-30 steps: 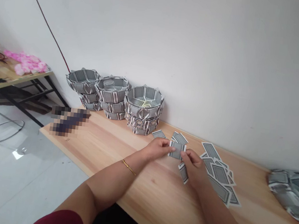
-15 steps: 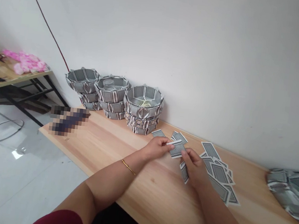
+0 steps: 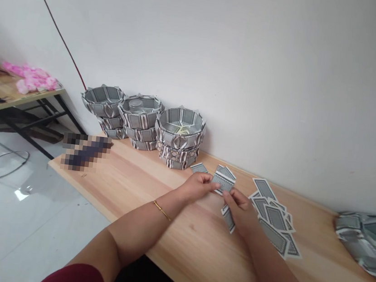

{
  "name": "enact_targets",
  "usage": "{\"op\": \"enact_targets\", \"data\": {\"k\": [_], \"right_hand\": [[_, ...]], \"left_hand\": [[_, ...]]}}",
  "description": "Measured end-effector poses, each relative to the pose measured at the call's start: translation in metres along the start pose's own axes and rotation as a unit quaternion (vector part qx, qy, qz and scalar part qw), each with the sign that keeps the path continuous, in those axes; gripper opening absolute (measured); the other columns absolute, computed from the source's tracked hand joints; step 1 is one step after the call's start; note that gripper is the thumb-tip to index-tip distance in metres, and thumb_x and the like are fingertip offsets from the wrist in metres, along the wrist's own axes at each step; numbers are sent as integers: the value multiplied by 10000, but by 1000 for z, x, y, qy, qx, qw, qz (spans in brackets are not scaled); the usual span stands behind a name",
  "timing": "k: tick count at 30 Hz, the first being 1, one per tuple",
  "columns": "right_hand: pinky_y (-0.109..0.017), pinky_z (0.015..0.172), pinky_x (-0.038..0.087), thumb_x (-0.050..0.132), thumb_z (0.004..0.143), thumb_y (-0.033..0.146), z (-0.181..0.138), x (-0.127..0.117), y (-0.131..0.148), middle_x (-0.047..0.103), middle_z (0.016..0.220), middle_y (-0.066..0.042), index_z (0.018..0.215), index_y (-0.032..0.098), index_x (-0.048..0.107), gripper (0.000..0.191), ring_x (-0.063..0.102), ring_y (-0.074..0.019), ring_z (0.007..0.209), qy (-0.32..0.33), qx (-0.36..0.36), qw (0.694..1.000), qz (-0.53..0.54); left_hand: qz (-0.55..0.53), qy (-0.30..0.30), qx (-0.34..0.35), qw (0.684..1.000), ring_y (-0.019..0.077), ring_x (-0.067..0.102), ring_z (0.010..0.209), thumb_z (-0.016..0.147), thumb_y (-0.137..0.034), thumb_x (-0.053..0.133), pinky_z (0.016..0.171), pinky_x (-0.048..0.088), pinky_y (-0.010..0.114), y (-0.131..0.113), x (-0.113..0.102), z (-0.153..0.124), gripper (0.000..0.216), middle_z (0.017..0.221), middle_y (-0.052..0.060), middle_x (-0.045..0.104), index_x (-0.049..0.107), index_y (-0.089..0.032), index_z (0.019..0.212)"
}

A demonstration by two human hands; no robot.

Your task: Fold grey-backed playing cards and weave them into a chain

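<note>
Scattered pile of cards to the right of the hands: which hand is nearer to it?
Right. The right hand is just beside the scattered pile, on its left in the picture; the left hand is farther left, with a held card between the hands.

A fluffy pink heap (image 3: 38,80) lies on the black-legged side table (image 3: 14,99).

A plain deep-maroon short sleeve (image 3: 75,277) covers the upper left arm (image 3: 136,240), its edge curved and smooth; a slim gold-coloured bracelet (image 3: 162,210) circles that forearm near the wrist; the left hand (image 3: 198,186), right hand (image 3: 240,211) and right forearm (image 3: 273,268) are bare.
</note>
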State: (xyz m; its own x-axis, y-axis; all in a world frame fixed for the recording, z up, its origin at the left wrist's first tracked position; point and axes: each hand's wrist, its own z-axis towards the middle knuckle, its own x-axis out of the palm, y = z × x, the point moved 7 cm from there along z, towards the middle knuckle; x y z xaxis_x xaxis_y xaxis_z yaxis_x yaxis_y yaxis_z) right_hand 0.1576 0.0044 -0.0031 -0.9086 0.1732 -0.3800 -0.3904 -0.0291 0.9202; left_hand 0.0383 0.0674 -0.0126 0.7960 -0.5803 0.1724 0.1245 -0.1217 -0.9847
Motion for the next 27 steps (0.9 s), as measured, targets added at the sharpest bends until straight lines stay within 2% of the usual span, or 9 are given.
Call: {"op": "enact_targets", "data": {"k": [3, 8, 12, 20, 27], "right_hand": [[-225, 481, 316, 518, 790, 530, -1, 0, 3, 449, 532, 47, 632, 200, 521, 365, 408, -111, 504, 16, 7, 1000, -17], [-225, 471, 299, 465, 821, 540, -1, -6, -1, 421, 507, 51, 609, 206, 471, 395, 385, -111, 485, -20, 32, 999, -22], [-224, 483, 299, 442, 836, 537, -1, -8, -4, 407, 528, 50, 628, 206, 454, 391, 387, -116, 512, -37, 21, 999, -25], [-224, 501, 302, 426, 857, 493, 1, -5, -1, 381, 551, 54, 632, 207, 420, 364, 383, -115, 535, -23, -2, 997, -70], [-220, 499, 303, 460, 837, 449, -2, 7, 4, 373, 548, 55, 617, 205, 406, 333, 377, -109, 531, 30, -33, 995, -87]], "left_hand": [[-4, -14, 9, 1000, 94, 478, 628, 653, -489, 676, 604, 365, 209, -2, -5, 1, 409, 678, 17, 568, 580, -95, 707], [50, 31, 23, 998, 71, 396, 591, 689, -485, 636, 561, 314, 196, -7, -1, 1, 395, 629, -17, 480, 549, -100, 677], [98, 47, 29, 994, 65, 351, 571, 703, -499, 609, 546, 293, 195, -8, 1, 0, 407, 602, -35, 419, 536, -102, 650], [137, 50, 29, 989, 96, 431, 620, 707, -515, 592, 589, 350, 205, -9, 4, -2, 419, 633, -12, 507, 621, -98, 724], [117, 13, 32, 993, 102, 461, 639, 723, -491, 591, 581, 355, 205, -6, -1, 0, 412, 685, 8, 546, 633, -88, 796]]}}
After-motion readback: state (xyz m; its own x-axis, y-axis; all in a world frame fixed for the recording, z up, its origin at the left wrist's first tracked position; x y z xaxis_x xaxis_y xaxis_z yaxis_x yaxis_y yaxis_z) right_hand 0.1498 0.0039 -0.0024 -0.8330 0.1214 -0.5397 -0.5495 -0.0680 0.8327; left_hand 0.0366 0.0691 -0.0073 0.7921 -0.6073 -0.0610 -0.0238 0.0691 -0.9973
